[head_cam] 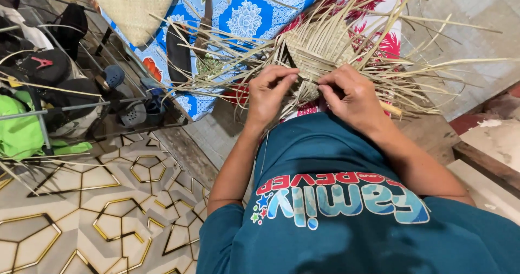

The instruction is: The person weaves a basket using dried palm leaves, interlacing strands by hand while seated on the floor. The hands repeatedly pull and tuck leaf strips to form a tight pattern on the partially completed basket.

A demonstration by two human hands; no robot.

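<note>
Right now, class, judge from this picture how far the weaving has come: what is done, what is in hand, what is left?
Done: a small woven patch of pale strips, tightly interlaced at the centre. In hand: the left hand and right hand pinch strips at the patch's near edge. Left: many loose strips fan out unwoven on all sides, so most of the piece looks unfinished. A completed woven mat lies on the blue floral cloth.

Woven mat piece (317, 49): dry, pale straw-coloured plant strips, matt, fibrous, with loose ends splayed outward. Beside it, the finished woven panel (135, 5) shows the same matt fibre, tightly plaited. Under the mat piece, blue floral cloth (249, 14), soft and printed. Floor tiles (108, 209) left of it: smooth, glossy, gold-lined. Teal shirt (352, 209): matt knit cloth.
</note>
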